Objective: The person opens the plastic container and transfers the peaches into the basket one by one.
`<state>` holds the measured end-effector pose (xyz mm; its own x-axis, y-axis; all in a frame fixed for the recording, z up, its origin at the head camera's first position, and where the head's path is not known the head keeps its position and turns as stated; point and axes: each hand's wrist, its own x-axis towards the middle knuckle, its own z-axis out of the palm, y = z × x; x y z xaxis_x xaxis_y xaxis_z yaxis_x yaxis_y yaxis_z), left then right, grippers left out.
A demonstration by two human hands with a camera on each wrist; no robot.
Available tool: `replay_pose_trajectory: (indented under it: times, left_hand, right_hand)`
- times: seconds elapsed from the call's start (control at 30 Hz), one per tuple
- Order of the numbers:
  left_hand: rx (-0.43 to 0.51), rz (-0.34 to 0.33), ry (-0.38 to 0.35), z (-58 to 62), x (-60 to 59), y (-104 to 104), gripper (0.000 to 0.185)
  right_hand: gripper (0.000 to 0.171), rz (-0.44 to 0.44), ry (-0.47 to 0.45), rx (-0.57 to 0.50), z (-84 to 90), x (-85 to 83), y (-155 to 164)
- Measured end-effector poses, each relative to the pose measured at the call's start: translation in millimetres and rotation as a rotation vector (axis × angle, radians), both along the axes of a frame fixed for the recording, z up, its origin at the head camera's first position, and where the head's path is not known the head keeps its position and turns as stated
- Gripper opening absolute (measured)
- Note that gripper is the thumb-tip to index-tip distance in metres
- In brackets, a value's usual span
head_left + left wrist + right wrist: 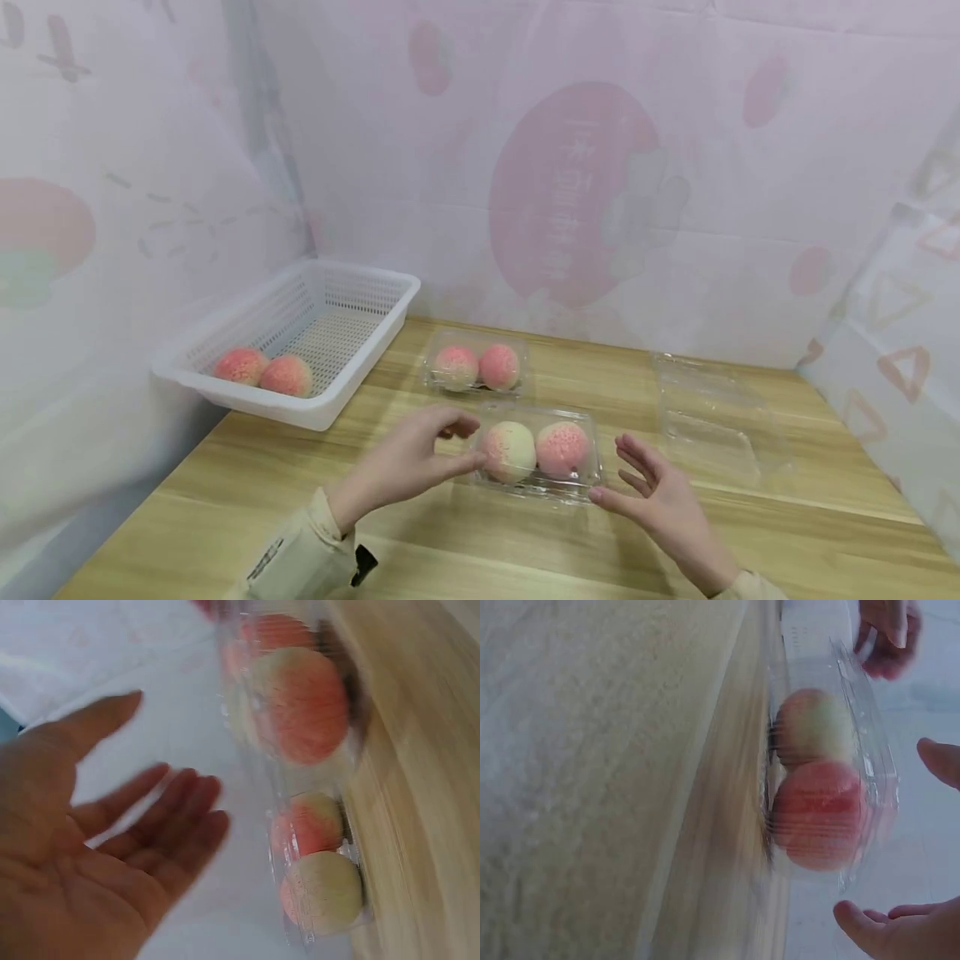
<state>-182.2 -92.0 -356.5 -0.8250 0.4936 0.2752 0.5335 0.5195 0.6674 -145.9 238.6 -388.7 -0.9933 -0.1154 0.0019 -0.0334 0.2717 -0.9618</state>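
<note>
Closest to the viewer are the right hand (660, 500) and the left hand (423, 454), both widely spread and holding nothing. Between them, on the wood-grained tabletop (420, 550), lies the near box (547, 492); its long axis runs from left to right, so each short end faces one hand. The left one seems a little nearer, its thumb overlapping the box's end (if either thumb really touches, I cannot tell). This box is of thin, shiny, clear plastic, and inside sit a cream, pink-speckled left peach (510, 452) and a pinker right peach (563, 450), both round. To the right stands a clear tray (708, 417). Farther, the far box (480, 336) holds two peaches, and at left a white, perforated basket (367, 375) holds two also. Behind hangs pale printed cloth (360, 167).
</note>
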Motion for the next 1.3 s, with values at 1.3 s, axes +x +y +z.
replay_pose_trajectory:
  times: [1.3]
  left_hand:
    - [-0.365, -0.282, 0.310, -17.4, -23.6, 49, 0.057]
  right_hand:
    - [0.117, -0.069, -0.011, 0.093, -1.0, -3.3, -46]
